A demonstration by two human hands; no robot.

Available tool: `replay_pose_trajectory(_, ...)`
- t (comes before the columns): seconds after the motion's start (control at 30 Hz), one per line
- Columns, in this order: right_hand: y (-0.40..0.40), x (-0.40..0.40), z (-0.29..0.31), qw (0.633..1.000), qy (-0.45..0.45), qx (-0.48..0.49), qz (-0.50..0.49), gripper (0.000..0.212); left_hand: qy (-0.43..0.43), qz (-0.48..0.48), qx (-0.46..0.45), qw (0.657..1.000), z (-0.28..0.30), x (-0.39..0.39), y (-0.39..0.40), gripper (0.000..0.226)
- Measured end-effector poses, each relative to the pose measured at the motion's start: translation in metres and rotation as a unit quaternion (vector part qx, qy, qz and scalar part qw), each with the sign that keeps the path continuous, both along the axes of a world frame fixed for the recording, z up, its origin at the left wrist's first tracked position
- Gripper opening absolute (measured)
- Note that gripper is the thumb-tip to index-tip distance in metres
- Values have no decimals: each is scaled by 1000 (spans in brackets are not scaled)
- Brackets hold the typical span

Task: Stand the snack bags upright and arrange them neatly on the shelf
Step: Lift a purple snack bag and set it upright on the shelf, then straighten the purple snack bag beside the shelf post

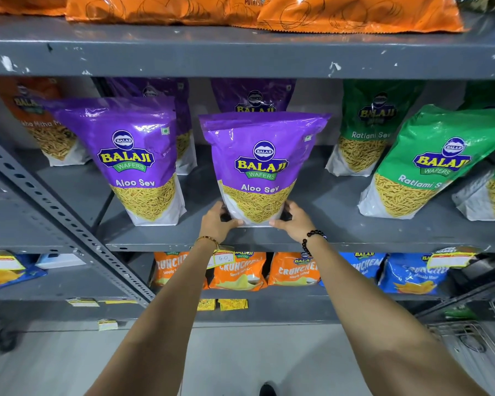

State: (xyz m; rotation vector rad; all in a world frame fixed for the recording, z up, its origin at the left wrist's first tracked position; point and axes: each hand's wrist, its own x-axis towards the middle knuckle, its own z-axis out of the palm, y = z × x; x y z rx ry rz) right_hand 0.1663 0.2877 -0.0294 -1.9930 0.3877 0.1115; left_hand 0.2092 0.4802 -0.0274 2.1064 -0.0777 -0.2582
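A purple Aloo Sev bag [262,167] stands upright near the front of the grey middle shelf [326,230]. My left hand [217,221] grips its bottom left corner and my right hand [293,220] grips its bottom right corner. A second purple Aloo Sev bag [135,158] stands upright to its left, slightly tilted. Two more purple bags [252,95] stand behind them, partly hidden. On the right, a green Ratlami Sev bag [429,164] leans to the left, with another green bag [366,130] upright behind it.
An orange-brown bag [43,121] stands at the back left. Orange bags [355,12] lie on the top shelf. Orange [237,271] and blue Crunchex bags [412,274] fill the lower shelf. A perforated grey brace [57,212] crosses at left. A wire basket [475,347] sits at lower right.
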Motion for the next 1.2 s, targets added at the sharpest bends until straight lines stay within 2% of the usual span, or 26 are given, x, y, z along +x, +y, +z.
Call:
replay_pose_trajectory(0.2,-1,-1,-2,1000,6,-7,-8,70,-9,-9,11,1000,-2,0,3,56)
replay_pose_trajectory(0.3,0,-4,-5,999,8,-50,-20,80,-8,-11,12,1000,-7,-3,9,56)
replay_pose_trajectory(0.43,13,-14,-11,994,-10,-101,-39,90,-33,-35,73,996,-17,-14,26,54)
replay_pose_trajectory(0.57,33,-27,-18,985,12,-135,-110,96,-47,-69,122,989,-19,-21,54,55)
replay_pose_trajectory(0.67,61,-36,-20,978,6,-131,-161,93,-68,-102,127,984,-19,-25,84,51)
replay_pose_trajectory(0.83,137,-45,-13,971,-34,-80,-221,71,-75,-88,110,987,-22,-24,151,42)
replay_pose_trajectory(0.97,191,-39,-7,978,-50,-67,-190,60,-72,-43,97,992,-24,-18,196,42)
replay_pose_trajectory(1.07,219,-24,-2,984,-40,-74,-156,61,-70,4,77,995,-23,-13,215,44)
replay_pose_trajectory(1.2,240,2,-1,991,-30,-70,-106,65,-55,52,71,995,-20,-1,224,68)
